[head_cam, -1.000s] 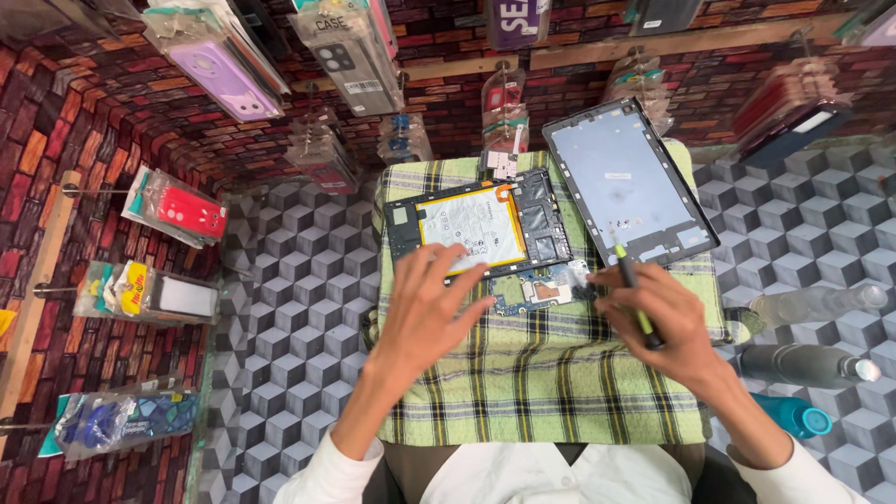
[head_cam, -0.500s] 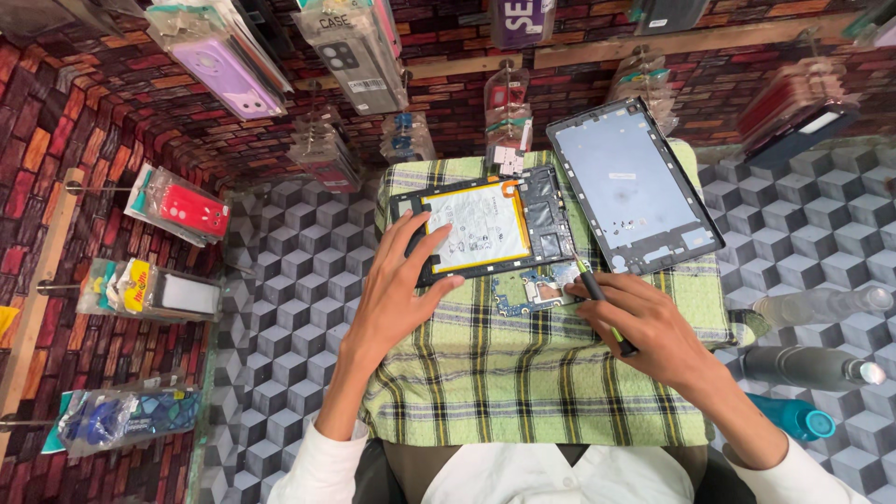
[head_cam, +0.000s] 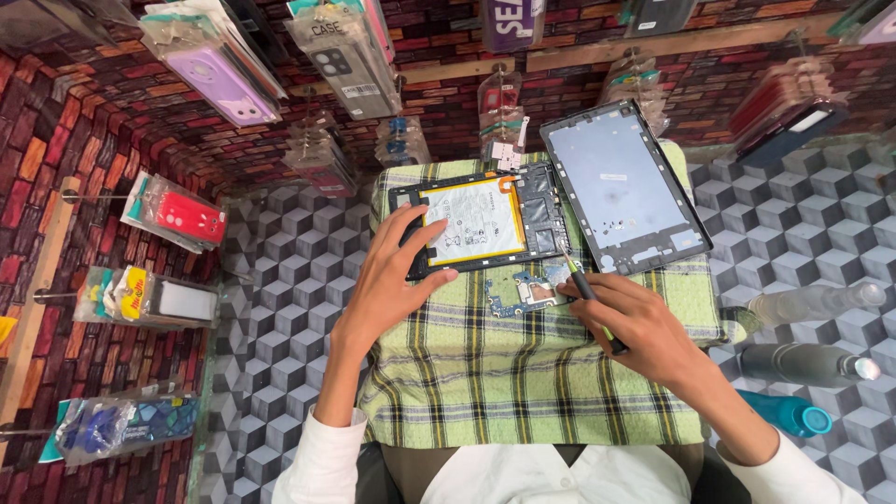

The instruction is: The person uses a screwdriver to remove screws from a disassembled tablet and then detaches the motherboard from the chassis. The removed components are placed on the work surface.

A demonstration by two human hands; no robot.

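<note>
The opened tablet (head_cam: 481, 224) lay face down near the far edge of the green checked cloth (head_cam: 523, 373), its pale battery showing inside the dark frame. The left hand (head_cam: 397, 280) rested on the tablet's near left corner, fingers spread flat and the thumb pressing the near edge, gripping nothing else. Just right of the tablet's near edge, the right hand (head_cam: 635, 327) had its fingers closed around a thin dark tool (head_cam: 586, 294), whose tip met the tablet's lower right corner. A small circuit board (head_cam: 523, 294) lay on the cloth just in front of the tablet; its details were too fine to make out. To the tablet's right, tilted, lay the grey back cover (head_cam: 623, 187). Beyond the tablet hung packaged phone cases (head_cam: 341, 56), partly cut off at the top. The desk (head_cam: 280, 271) bore a cube pattern; bottles (head_cam: 812, 359) lay far right, and the wall showed printed brick.
</note>
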